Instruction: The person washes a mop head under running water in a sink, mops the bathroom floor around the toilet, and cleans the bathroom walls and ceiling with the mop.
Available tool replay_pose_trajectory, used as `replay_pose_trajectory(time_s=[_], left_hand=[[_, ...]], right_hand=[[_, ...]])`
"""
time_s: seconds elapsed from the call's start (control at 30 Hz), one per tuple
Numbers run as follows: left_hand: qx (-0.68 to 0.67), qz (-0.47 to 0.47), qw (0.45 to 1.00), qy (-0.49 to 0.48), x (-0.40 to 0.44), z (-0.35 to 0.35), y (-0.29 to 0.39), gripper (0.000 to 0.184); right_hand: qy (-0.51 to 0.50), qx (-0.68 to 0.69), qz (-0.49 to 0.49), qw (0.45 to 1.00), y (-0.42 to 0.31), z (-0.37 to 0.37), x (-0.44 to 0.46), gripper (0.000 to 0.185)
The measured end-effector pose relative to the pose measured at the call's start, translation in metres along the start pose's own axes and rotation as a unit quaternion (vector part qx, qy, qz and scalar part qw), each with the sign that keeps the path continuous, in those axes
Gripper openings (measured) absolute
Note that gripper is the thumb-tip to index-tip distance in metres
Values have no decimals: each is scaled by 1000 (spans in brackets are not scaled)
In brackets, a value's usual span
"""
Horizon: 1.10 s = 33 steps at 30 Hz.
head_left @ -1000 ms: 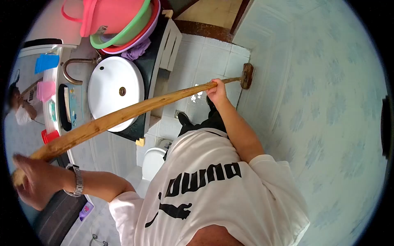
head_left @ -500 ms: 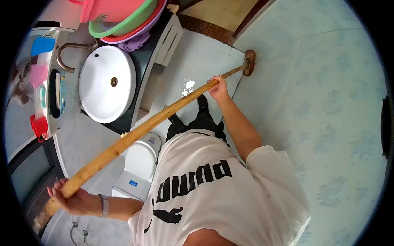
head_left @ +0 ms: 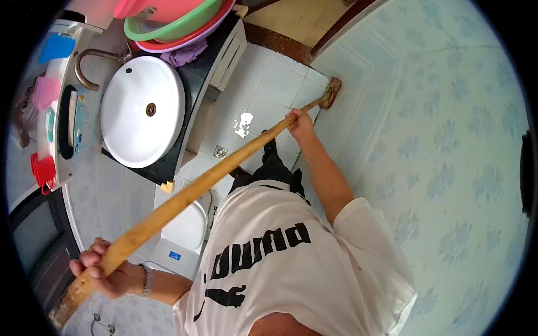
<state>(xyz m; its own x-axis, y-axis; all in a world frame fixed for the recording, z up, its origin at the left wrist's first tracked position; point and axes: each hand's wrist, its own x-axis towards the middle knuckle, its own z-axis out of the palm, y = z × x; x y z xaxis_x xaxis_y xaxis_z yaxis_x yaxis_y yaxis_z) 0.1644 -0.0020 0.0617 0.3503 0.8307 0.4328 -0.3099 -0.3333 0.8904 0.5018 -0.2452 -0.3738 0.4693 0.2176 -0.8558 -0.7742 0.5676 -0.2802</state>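
Gripping the long wooden stick (head_left: 202,186) with two hands, I hold it slanting before my body, from 8 o'clock up to 1 o'clock. My left hand (head_left: 109,271), at 8 o'clock, has its fingers wrapped around the thick near part. My right hand (head_left: 301,124), at 1 o'clock, has its fingers curled around the thinner part, near the brown block (head_left: 332,93) at the far end. This block is by the pale wall (head_left: 437,168); if they touch, I cannot tell. The white sink (head_left: 143,115) is at 10 o'clock.
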Motion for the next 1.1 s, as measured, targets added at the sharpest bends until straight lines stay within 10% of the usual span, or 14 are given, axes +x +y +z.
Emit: replay_pose_trajectory(time_s=[0.3,0.6,0.77,1.1], left_hand=[[117,-15,943,310,-14,-90,26,12],[76,75,983,147,-74,-7,28,33],[95,35,994,34,-93,32,11,33],[-20,12,998,67,-74,-59,-8,23]], right_hand=[[-48,-60,-10,997,59,23,-48,8],[95,-191,-95,972,26,17,39,12],[-22,-294,-186,937,-21,-23,114,16],[71,-234,-79,966,-11,33,24,9]])
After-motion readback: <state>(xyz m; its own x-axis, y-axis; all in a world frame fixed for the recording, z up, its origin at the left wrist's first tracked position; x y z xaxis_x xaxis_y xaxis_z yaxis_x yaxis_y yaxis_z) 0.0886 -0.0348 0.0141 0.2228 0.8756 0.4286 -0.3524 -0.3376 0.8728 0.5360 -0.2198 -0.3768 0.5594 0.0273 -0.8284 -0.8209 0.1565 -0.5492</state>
